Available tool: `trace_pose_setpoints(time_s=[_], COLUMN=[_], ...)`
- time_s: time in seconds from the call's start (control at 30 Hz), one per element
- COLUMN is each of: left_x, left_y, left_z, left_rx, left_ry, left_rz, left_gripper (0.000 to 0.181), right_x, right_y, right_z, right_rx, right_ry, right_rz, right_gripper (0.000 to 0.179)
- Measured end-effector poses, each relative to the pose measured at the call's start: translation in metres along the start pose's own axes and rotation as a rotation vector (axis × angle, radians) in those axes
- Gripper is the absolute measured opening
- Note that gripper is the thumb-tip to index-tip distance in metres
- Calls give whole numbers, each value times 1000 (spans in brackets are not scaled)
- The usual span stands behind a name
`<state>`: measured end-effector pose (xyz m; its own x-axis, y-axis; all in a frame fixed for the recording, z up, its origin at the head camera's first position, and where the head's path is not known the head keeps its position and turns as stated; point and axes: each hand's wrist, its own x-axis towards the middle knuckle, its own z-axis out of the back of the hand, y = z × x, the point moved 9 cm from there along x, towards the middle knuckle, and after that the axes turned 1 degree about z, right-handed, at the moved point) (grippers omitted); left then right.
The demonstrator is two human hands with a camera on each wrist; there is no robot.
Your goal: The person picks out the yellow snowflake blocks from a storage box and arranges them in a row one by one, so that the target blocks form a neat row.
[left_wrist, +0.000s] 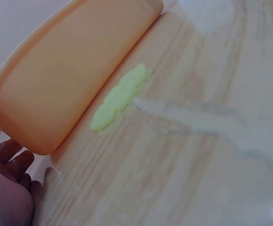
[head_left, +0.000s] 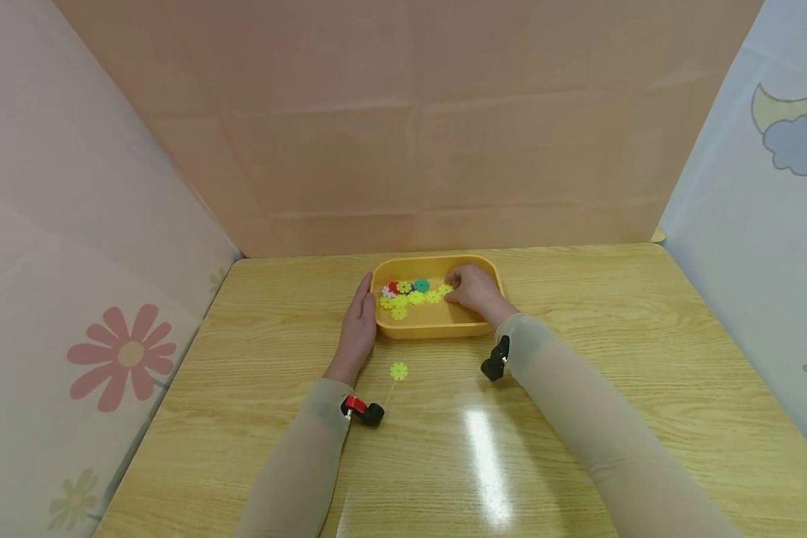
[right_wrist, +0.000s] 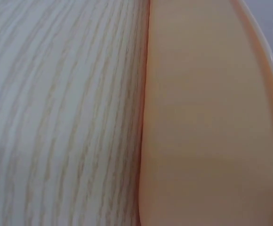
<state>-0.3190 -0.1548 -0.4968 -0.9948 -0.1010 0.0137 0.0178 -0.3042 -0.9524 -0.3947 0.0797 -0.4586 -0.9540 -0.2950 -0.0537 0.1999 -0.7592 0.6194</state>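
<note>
A shallow orange-yellow plastic tray [head_left: 437,331] stands on the wooden table. In its left half lie several flower-shaped snowflake discs, mostly yellow, with a teal disc [head_left: 421,285] and some red and white ones. My left hand [head_left: 359,325] rests along the tray's left end, fingers fairly straight against the outer wall. Inside the tray, my right hand [head_left: 474,290] has curled fingers, with a yellow snowflake disc [head_left: 446,289] between thumb and index finger. The right wrist view has only the tray's side wall [right_wrist: 207,113] and the table, no fingers.
One more yellow snowflake disc [left_wrist: 120,98] lies flat on the table [head_left: 276,336] in front of the tray, near my left wrist. A tan back panel [head_left: 410,134] rises behind the table, and patterned side panels stand to the left and right.
</note>
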Motion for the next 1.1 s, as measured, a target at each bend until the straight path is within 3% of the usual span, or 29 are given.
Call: trace_pose_setpoints(time_s=[1.1], left_x=[0], left_y=[-2], left_z=[0], left_rx=[-8], left_ry=[3], left_rz=[-24], left_gripper=[58], right_x=[-2], right_y=[3], right_z=[-1], right_rx=[-8], right_ry=[-1], right_rz=[1], right_gripper=[30])
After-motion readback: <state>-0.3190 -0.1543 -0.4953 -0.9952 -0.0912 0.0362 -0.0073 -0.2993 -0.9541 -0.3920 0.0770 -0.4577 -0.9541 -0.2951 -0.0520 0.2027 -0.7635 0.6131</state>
